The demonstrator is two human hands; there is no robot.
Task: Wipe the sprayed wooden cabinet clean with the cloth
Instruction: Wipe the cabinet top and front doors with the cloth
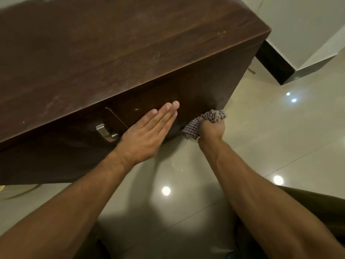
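A person's right hand clenches a bunched waffle-weave cloth against the lower front of the dark wooden cabinet, toward 4 o'clock; the left hand lies flat, fingers together, on the front panel; a metal handle sits at its 9 o'clock.

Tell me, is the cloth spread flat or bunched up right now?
Bunched up. The cloth is crumpled in the right hand, pressed against the cabinet front near its lower corner.
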